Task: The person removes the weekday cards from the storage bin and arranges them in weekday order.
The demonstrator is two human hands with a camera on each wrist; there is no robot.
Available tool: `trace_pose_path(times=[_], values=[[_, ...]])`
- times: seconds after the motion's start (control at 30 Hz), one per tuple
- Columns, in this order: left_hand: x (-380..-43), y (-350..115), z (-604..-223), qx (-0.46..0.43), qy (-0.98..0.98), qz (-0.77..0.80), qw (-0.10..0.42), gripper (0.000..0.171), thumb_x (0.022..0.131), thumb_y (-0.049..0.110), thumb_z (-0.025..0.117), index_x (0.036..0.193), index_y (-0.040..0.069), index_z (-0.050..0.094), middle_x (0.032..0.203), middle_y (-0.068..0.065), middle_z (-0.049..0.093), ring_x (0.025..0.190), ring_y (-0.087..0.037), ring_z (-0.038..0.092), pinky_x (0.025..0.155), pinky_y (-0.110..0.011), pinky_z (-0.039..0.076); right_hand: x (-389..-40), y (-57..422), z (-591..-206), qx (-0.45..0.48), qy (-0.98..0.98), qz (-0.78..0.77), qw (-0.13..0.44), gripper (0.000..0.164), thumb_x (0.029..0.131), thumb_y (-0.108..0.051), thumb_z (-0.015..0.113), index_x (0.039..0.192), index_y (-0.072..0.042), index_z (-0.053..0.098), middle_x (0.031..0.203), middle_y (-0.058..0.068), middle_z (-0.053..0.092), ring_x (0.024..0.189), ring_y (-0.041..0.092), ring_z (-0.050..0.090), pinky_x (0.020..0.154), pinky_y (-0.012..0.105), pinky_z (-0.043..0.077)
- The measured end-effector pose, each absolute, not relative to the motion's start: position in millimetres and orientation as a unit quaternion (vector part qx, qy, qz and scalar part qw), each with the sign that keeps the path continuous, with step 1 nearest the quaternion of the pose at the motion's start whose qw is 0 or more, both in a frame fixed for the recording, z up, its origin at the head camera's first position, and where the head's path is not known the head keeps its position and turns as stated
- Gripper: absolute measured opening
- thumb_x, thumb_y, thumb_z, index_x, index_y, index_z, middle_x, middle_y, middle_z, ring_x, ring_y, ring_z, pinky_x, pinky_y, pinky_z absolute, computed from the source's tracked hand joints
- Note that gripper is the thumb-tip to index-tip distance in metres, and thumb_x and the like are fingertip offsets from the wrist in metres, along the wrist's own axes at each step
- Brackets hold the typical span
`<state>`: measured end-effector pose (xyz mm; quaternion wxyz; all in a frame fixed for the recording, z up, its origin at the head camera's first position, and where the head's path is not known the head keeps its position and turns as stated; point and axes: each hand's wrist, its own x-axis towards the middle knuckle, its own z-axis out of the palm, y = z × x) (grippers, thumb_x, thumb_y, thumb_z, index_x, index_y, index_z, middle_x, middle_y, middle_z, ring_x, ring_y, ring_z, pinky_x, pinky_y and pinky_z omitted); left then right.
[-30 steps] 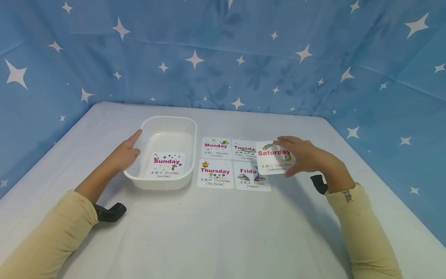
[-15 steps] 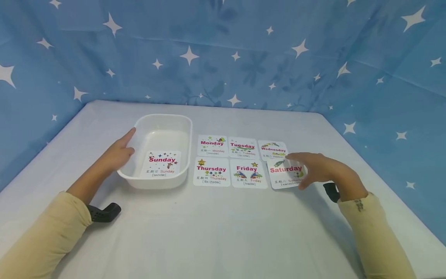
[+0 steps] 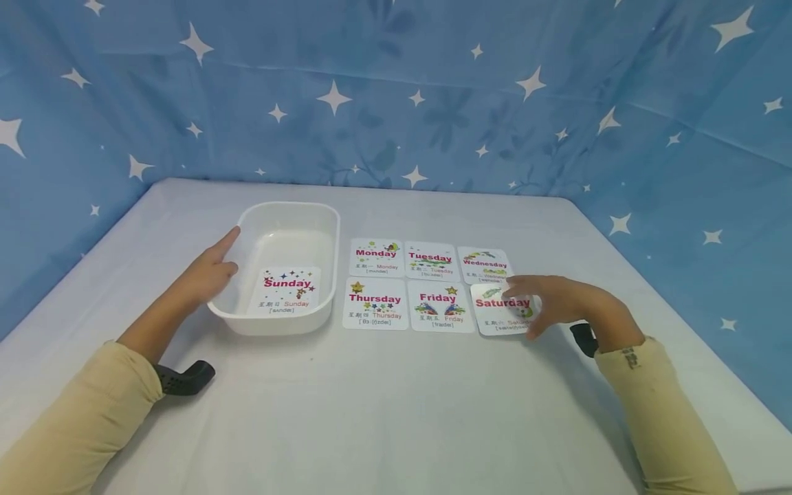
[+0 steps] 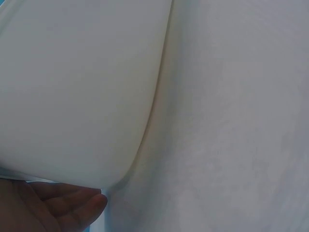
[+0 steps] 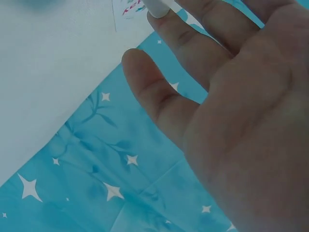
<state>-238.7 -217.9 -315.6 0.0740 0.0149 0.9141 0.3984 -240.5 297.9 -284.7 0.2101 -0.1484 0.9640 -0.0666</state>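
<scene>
In the head view my left hand [image 3: 201,273] touches the left side of a white plastic tub [image 3: 336,268], index finger extended at its rim. In the left wrist view, the fingertips [image 4: 87,208] lie against the tub. Inside the tub is a "Sunday" card [image 3: 286,291]. My right hand [image 3: 566,304] reaches over the right part of a "Saturday" card [image 3: 495,311], its fingers resting on the card near the top edge and its thumb close to the lower right corner. In the right wrist view the thumb [image 5: 149,84] stands apart from the fingers; part of the card is hidden.
Left of and above the Saturday card, word cards for Monday [image 3: 375,258], Tuesday [image 3: 431,262], Wednesday [image 3: 485,265], Thursday [image 3: 375,304] and Friday [image 3: 441,306] lie in two rows. A white cloth covers the table [image 3: 371,405]. Blue star-patterned curtains [image 3: 396,82] surround its back and sides.
My right hand has carried the Saturday card right and down, uncovering the Wednesday card, then shifted it slightly left below it. The left hand stays at the tub.
</scene>
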Motion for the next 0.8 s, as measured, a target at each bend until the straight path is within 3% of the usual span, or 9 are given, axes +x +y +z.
trace_pose_path(times=[0.13, 0.8], values=[[-239.9, -217.2, -315.5, 0.016, 0.913, 0.400, 0.075, 0.069, 0.089, 0.005, 0.029, 0.145, 0.014, -0.012, 0.150, -0.018, -0.011, 0.136, -0.044, -0.003, 0.109, -0.059, 0.007, -242.8, 298.4, -288.0, -0.158, 0.962, -0.053, 0.215, 0.071, 0.064, -0.028, 0.080, 0.129, -0.018, 0.054, 0.148, 0.015, 0.028, 0.134, 0.045, 0.020, 0.103, 0.064, 0.024], [-237.4, -217.3, -317.0, 0.028, 0.917, 0.395, 0.058, 0.067, 0.090, 0.006, 0.028, 0.145, 0.013, -0.010, 0.150, -0.020, -0.009, 0.136, -0.046, -0.001, 0.108, -0.061, 0.009, -244.9, 299.0, -290.8, -0.138, 0.956, -0.076, 0.247, 0.076, 0.063, -0.030, 0.081, 0.131, -0.022, 0.050, 0.150, 0.015, 0.024, 0.134, 0.045, 0.018, 0.103, 0.066, 0.021]])
